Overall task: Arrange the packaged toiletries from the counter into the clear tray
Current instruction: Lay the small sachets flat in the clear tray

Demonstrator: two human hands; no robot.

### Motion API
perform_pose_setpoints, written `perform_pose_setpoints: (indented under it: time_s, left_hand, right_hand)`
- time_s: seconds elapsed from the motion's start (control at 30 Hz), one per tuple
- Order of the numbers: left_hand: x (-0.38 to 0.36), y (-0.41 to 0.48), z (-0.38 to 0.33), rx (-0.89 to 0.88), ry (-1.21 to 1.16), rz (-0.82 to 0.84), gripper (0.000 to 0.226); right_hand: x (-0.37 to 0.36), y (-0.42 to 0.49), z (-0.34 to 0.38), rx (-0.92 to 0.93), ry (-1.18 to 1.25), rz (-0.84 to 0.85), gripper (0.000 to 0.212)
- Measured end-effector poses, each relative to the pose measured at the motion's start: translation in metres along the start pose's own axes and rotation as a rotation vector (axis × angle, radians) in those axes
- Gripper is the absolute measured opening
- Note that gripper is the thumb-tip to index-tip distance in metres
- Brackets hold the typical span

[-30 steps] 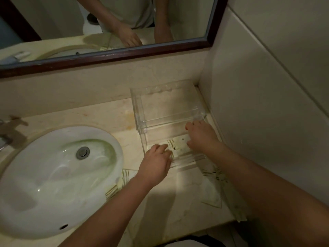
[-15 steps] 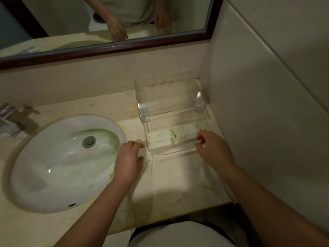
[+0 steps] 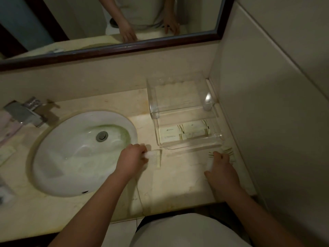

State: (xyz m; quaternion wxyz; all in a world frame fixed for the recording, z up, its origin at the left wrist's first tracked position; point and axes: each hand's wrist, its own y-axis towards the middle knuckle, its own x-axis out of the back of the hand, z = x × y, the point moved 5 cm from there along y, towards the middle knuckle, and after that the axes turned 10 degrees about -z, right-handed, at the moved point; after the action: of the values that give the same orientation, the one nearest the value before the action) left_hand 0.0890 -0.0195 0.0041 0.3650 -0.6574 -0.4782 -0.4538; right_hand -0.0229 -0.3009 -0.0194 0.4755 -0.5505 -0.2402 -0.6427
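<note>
Head view: clear packet [image 3: 155,157] at left hand [image 3: 131,160] fingertips, before tray [image 3: 188,147].

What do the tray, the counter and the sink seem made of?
The tray looks like clear acrylic or similar hard plastic: the counter shows through its glossy walls. The counter seems polished cream marble or stone, faintly veined. The sink looks like glazed white ceramic, with shiny highlights.

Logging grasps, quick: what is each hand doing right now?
Left hand: closed, gripping a clear packet.
Right hand: closed, gripping a striped packet.
</note>
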Motion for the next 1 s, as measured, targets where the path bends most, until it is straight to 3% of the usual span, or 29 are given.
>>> perform_pose_setpoints:
  time_s: [0.1, 0.3, 0.43, 0.57, 0.67, 0.8, 1.0]
  left_hand:
    - [0.021, -0.007, -0.001, 0.108, -0.186, -0.027, 0.016]
    - [0.053, -0.006, -0.010, 0.191, -0.335, -0.067, 0.017]
    - [0.048, 0.005, -0.032, 0.283, -0.655, 0.047, 0.007]
    - [0.035, 0.009, -0.051, 0.317, -0.802, 0.201, 0.024]
    - [0.026, 0.022, -0.060, 0.481, -1.067, 0.179, 0.016]
    - [0.017, 0.038, -0.063, 0.582, -1.074, 0.086, 0.019]
    - [0.010, 0.053, -0.056, 0.741, -1.133, -0.031, 0.023]
  right_hand:
    - [0.000, 0.003, 0.004, 0.000, 0.002, 0.018, 0.065]
    - [0.005, 0.015, 0.005, -0.027, -0.111, 0.074, 0.066]
    - [0.008, 0.021, 0.006, -0.030, -0.182, 0.112, 0.066]
    - [0.012, 0.030, 0.007, 0.007, -0.236, 0.121, 0.056]
    - [0.012, 0.038, 0.003, -0.004, -0.133, 0.146, 0.048]
    - [0.013, 0.043, 0.000, 0.020, -0.004, 0.163, 0.016]
    - [0.046, 0.054, 0.007, -0.040, 0.313, 0.184, 0.024]
